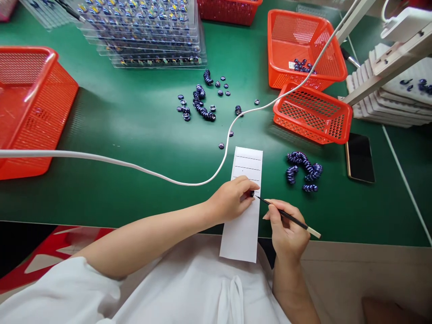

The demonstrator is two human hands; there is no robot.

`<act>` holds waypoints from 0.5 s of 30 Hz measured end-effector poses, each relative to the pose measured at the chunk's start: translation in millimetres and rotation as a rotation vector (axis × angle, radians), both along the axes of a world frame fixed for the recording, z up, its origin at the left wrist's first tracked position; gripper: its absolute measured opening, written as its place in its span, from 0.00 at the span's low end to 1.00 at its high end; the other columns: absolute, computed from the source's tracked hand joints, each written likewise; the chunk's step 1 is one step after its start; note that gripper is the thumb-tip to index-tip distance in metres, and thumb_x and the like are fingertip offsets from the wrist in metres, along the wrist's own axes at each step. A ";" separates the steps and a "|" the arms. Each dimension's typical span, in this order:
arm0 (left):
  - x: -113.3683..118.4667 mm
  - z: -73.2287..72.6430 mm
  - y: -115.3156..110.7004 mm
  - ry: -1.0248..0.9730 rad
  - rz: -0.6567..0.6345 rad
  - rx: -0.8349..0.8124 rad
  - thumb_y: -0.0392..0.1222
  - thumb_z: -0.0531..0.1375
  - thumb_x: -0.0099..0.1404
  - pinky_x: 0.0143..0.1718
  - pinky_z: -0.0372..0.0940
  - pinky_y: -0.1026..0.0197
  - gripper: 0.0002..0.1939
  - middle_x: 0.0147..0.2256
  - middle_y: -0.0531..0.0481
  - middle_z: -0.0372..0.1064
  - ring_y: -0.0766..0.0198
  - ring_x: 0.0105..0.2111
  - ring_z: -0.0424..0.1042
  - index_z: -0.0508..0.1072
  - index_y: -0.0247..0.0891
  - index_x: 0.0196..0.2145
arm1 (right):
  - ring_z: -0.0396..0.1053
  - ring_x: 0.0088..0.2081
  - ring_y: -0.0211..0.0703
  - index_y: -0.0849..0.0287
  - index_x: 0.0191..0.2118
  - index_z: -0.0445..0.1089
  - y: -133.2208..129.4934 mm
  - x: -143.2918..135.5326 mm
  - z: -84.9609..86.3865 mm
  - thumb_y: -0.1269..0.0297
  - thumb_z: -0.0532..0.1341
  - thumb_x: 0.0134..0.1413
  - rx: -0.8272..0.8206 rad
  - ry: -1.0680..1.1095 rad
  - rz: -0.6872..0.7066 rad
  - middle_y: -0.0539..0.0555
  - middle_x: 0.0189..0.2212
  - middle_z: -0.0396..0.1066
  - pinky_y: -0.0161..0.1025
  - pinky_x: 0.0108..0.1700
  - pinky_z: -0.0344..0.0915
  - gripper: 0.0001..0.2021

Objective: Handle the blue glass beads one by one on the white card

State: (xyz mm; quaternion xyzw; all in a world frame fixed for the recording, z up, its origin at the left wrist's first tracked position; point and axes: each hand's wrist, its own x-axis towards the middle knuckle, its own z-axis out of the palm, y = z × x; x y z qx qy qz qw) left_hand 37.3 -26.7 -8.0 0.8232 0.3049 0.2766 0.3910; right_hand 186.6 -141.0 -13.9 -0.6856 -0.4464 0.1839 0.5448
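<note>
My left hand [231, 198] rests over a lined white paper strip [240, 234] and pinches a small dark bead [251, 193] between thumb and fingers. In my right hand [288, 227] is a thin black brush [292, 218] with a pale end, its tip touching or very near the bead. Striped dark blue beads [202, 108] lie in curved rows and loose beyond the paper. Another group of stacked dark blue beads [303, 164] sits to the right of the strip.
A white cable [162, 177] crosses the green table [135, 202]. Red baskets stand at the left [64, 108] and right [312, 112]. Stacked clear trays [158, 63] of beads are at the back. A phone [360, 157] and foam sheets [388, 103] lie right, beside a metal frame [391, 67].
</note>
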 end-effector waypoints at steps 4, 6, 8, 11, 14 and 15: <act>-0.7 -0.7 -0.4 -0.009 -0.010 -0.011 0.30 0.60 0.63 0.38 0.69 0.62 0.11 0.35 0.50 0.71 0.64 0.34 0.72 0.71 0.36 0.43 | 0.73 0.24 0.35 0.57 0.39 0.76 0.9 0.0 -1.4 0.63 0.64 0.59 -0.039 -0.033 -0.001 0.53 0.37 0.78 0.35 0.28 0.72 0.05; 0.1 -1.2 -1.6 -0.011 -0.017 -0.015 0.30 0.60 0.62 0.38 0.69 0.62 0.11 0.35 0.50 0.71 0.64 0.34 0.72 0.72 0.36 0.43 | 0.73 0.24 0.35 0.57 0.40 0.76 1.4 -0.3 -2.6 0.63 0.64 0.59 -0.048 -0.056 -0.005 0.53 0.37 0.78 0.35 0.28 0.72 0.05; 1.4 -1.1 -2.8 -0.016 -0.018 -0.021 0.30 0.61 0.62 0.38 0.70 0.62 0.11 0.35 0.50 0.71 0.64 0.34 0.73 0.72 0.37 0.43 | 0.73 0.25 0.35 0.57 0.40 0.76 1.7 -0.8 -3.3 0.64 0.64 0.59 -0.035 -0.070 -0.014 0.53 0.37 0.78 0.35 0.28 0.72 0.05; 0.6 0.8 -1.5 -0.053 -0.014 -0.006 0.30 0.60 0.63 0.39 0.71 0.62 0.12 0.36 0.49 0.72 0.65 0.35 0.73 0.71 0.36 0.45 | 0.73 0.25 0.35 0.56 0.40 0.76 1.0 -1.9 -2.8 0.66 0.65 0.59 0.027 -0.018 -0.017 0.53 0.39 0.78 0.36 0.28 0.73 0.04; -10.6 5.7 9.2 -0.031 0.058 0.084 0.28 0.56 0.64 0.42 0.72 0.59 0.15 0.40 0.46 0.72 0.63 0.38 0.73 0.70 0.37 0.48 | 0.73 0.25 0.35 0.56 0.41 0.75 -1.6 -2.3 -0.6 0.67 0.65 0.59 0.074 0.078 -0.020 0.54 0.40 0.78 0.37 0.28 0.73 0.05; -16.8 8.0 15.0 0.015 0.108 0.135 0.27 0.55 0.65 0.43 0.72 0.57 0.17 0.42 0.45 0.72 0.61 0.40 0.73 0.70 0.37 0.49 | 0.73 0.25 0.36 0.56 0.40 0.75 -2.8 -2.1 0.4 0.67 0.65 0.59 0.088 0.106 -0.024 0.54 0.40 0.78 0.37 0.27 0.73 0.04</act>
